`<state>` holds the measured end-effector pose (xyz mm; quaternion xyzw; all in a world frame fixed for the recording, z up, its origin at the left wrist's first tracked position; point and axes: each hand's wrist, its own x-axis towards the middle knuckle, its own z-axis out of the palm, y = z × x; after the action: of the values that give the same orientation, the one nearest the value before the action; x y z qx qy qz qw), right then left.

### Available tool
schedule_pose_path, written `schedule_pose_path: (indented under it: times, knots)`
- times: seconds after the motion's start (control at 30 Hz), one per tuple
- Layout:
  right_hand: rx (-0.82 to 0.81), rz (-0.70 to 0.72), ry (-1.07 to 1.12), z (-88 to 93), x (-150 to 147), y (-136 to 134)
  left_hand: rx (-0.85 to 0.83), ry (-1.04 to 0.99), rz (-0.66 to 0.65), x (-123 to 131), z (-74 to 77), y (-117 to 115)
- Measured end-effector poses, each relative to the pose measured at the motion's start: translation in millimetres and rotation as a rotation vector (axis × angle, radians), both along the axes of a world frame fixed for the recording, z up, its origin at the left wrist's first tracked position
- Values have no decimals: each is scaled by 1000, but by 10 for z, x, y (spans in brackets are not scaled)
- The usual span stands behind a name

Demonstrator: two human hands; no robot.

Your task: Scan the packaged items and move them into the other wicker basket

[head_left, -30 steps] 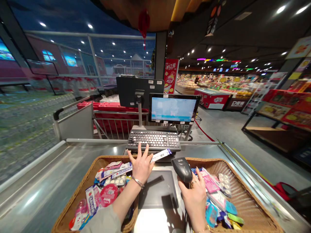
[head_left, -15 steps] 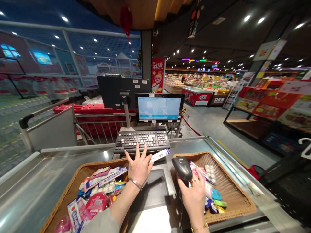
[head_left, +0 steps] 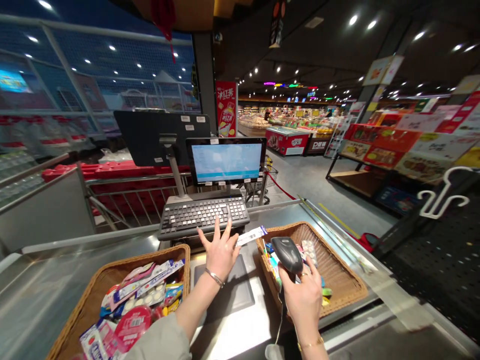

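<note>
My left hand [head_left: 220, 257] is just in front of the black keyboard [head_left: 204, 216], its fingers spread. A slim white and blue packet [head_left: 252, 235] is pinched at the thumb side and points to the right. In my right hand [head_left: 304, 295] is a black handheld barcode scanner [head_left: 288, 254], held above the left part of the right wicker basket [head_left: 347, 282]. That basket holds small candy packets and a blister-like pack [head_left: 309, 251], partly hidden by the scanner and hand. Below my left forearm, the left wicker basket [head_left: 88, 295] holds stick packets, a round pink pack [head_left: 133, 322] and other sweets.
A lit monitor [head_left: 227, 161] stands behind the keyboard, beside a second screen's dark back [head_left: 155, 140]. The metal counter [head_left: 258, 312] runs under both baskets. The scanner's cable [head_left: 280, 325] hangs below it. At right is a white hook rack [head_left: 442, 195].
The view has turned to the right. My left hand with the packet has shifted right, relative to the keyboard. The scanner in my right hand has moved further over the right basket.
</note>
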<state>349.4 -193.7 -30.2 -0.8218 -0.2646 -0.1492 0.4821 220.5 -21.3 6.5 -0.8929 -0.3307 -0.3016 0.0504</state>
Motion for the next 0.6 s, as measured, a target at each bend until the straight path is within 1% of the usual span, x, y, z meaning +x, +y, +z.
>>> schedule_pose_path:
  times: [0.17,0.37,0.6]
  knots:
    - [0,-68,57,-30,70,-113,-7,16,-60,149,-49,-56]
    - [-28,-164,126,-13,190,-280,-24,57,-127,324,-91,-118]
    - [5,-215,147,-6,302,-441,-40,109,-200,482,-149,-166]
